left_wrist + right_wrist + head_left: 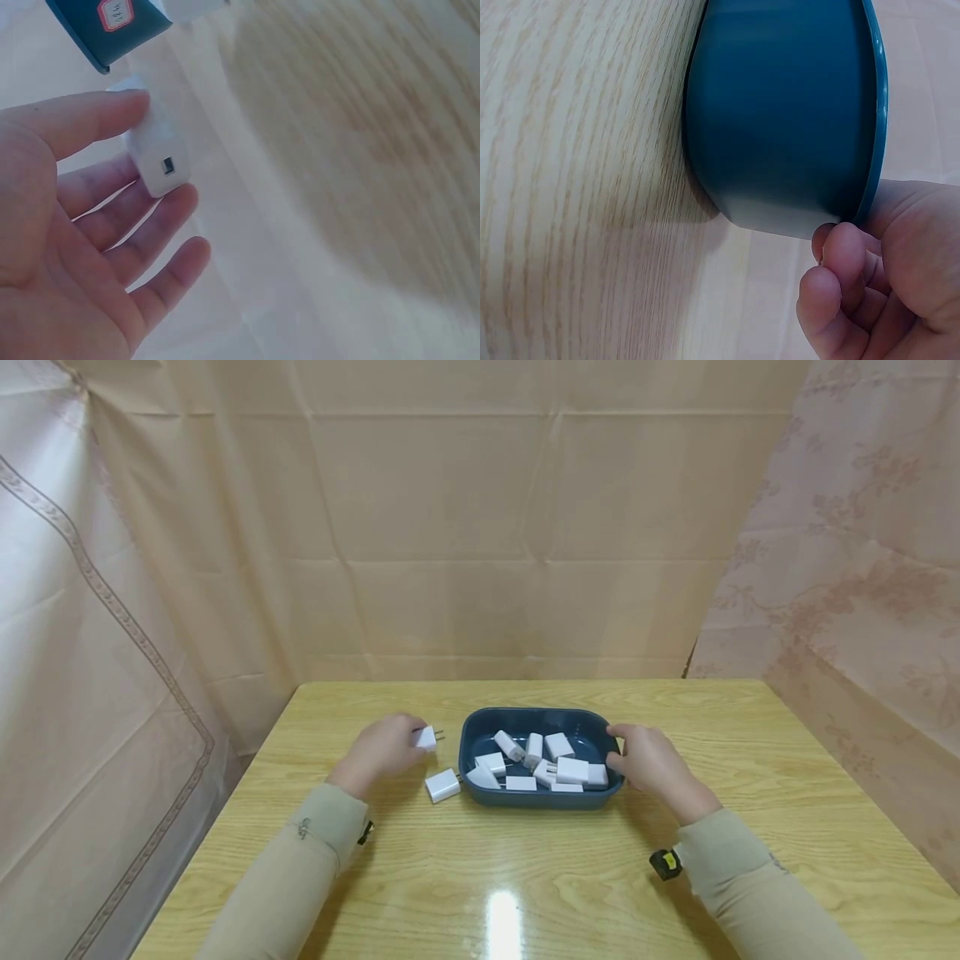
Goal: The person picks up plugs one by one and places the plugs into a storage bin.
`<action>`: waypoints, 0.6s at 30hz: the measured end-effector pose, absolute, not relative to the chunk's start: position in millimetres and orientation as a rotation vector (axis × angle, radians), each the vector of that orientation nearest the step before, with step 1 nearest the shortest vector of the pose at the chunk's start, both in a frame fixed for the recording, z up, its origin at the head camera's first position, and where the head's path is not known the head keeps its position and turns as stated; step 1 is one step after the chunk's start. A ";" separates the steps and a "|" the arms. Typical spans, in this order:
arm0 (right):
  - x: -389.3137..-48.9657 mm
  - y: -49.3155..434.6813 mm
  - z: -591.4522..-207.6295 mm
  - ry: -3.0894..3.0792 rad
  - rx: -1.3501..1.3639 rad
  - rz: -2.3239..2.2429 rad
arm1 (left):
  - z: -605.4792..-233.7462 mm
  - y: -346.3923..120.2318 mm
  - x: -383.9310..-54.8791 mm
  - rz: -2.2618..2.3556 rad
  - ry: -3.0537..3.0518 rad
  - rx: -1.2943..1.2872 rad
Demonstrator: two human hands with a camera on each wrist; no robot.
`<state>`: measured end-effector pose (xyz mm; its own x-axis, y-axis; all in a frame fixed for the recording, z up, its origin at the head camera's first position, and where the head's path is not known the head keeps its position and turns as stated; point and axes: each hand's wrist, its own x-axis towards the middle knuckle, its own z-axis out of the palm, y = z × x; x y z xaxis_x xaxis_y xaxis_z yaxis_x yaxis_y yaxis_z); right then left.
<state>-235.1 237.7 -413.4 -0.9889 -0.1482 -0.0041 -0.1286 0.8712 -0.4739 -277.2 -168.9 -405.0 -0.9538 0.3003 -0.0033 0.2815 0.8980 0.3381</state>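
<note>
My left hand [384,748] pinches a white USB charger [425,739] between thumb and fingers, left of a dark teal basin [540,801]. Two metal prongs on this charger point right, toward the basin. In the left wrist view the port of the held charger [163,150] shows. At the basin's right end my right hand [651,762] grips the rim. The right wrist view shows the basin's outer wall [780,112] with curled fingers at its rim. Inside the basin lie several loose white chargers [572,771].
Another white charger [442,786] lies on the wooden table [450,877] just left of the basin, its prongs by the basin's wall. A beige curtain [465,527] hangs behind the table. A red-bordered label [115,13] is stuck on the basin.
</note>
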 end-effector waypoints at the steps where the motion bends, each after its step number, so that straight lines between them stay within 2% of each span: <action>1: -235.1 237.8 -413.6 2.998 -0.220 -0.756 | -404.0 -168.9 -277.1 0.526 3.017 0.466; 11: -235.5 238.4 -414.7 3.000 -0.224 -0.757 | -393.6 -166.6 -275.3 0.598 3.133 0.489; 18: -235.3 238.2 -413.9 3.000 -0.220 -0.753 | -385.7 -161.7 -272.8 0.575 3.177 0.592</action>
